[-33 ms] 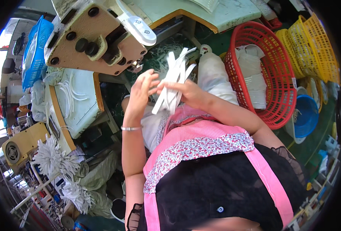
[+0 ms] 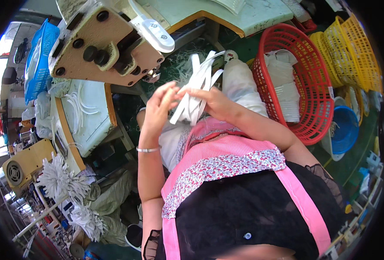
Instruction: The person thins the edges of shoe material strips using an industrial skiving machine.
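- Strips (image 2: 193, 108), a loose bundle of them, are clamped in the right grip (image 2: 217, 105), its thumb laid across the top; their ends stick out on both sides of that thumb.
- Left grip (image 2: 159, 104) stands just left of the bundle, fingers half curled, fingertips close to the right thumb; I can't tell whether it pinches any strip.
- Only a little has changed just now: the left fingertips have dipped slightly, and the bundle's near ends have drawn in a touch. I'd read that as a small adjustment of the hold, with the bundle kept together.
- The bundle looks white, flat and ribbon-like, some lengths straight, some bent, crossing one another, with the far ends fanned apart.
- Pink apron (image 2: 226, 149) fills the lap, just on the wearer's side of both grips.
- Cream machine head (image 2: 109, 56) looms beyond the left grip and to its left.
- Red basket (image 2: 315, 82) stands to the right of the right grip, with whitish pieces (image 2: 287, 102) stacked inside.
- Counter (image 2: 90, 136) lies well left of the left grip, carrying curved white lengths (image 2: 77, 108).
- Farther off, a blue basin (image 2: 344, 134) and yellow baskets (image 2: 352, 52) sit well right of the right grip, past the red one.
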Available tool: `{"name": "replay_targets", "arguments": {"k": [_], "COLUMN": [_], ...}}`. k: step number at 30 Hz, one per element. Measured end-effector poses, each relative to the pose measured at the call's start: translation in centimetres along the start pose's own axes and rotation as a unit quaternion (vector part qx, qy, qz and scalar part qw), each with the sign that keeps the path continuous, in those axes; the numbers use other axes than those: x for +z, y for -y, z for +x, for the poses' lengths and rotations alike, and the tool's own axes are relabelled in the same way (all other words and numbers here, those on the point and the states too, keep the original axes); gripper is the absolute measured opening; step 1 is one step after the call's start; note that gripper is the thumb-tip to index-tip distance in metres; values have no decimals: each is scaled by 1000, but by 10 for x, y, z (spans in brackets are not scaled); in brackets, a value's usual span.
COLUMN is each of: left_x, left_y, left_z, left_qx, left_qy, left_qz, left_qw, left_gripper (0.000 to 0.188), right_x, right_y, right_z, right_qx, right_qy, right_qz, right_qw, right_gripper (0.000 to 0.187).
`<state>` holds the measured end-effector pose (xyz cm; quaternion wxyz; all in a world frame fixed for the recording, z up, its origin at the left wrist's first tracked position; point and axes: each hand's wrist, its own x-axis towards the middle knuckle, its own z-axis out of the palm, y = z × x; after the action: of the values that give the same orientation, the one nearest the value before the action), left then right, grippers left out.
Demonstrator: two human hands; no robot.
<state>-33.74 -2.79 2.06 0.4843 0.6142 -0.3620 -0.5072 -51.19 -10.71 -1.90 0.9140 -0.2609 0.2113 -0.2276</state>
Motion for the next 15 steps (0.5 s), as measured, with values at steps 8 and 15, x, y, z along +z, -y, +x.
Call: {"name": "replay_targets", "arguments": {"k": [8,15], "left_x": [28,32], "left_y": [-1,-13], "left_z": [-26,-23], "left_qx": [200,302], "left_qy": [-136,-184], "left_qz": [180,316], "left_qw": [954,880], "left_gripper": [24,23], "right_x": [13,12], "right_y": [15,15], "right_z": [-1,0], "right_qx": [-98,-152], "right_qy": [-34,-96], "right_qz": [-61,-179], "right_qw": [993,967], "right_gripper": [28,25]}}
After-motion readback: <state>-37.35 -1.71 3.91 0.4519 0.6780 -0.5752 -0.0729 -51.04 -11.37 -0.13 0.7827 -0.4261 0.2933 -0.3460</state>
